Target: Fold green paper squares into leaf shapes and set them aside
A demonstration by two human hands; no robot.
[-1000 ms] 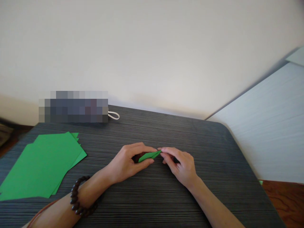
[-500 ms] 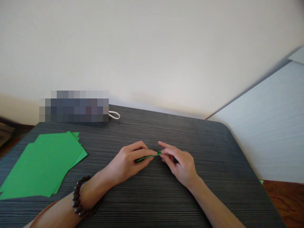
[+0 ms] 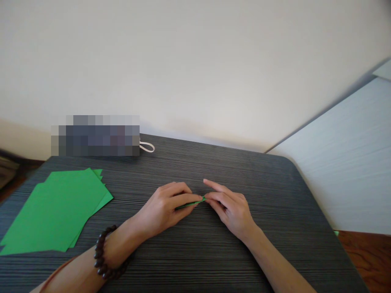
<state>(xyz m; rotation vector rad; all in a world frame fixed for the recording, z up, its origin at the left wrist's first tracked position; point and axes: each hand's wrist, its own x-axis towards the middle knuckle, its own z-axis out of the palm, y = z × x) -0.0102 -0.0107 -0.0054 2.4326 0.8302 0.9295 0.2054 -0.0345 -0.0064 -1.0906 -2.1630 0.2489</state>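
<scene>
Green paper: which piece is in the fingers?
The narrow piece, nearly edge-on, pinched by the left hand and right hand; the other green sheets lie untouched, loosely stacked on the table.

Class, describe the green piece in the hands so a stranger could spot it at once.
Over the dark table, find where the left hand and right hand come together. The green piece they pinch shows only as a sliver, unlike the broad green sheets lying flat at left.
</scene>
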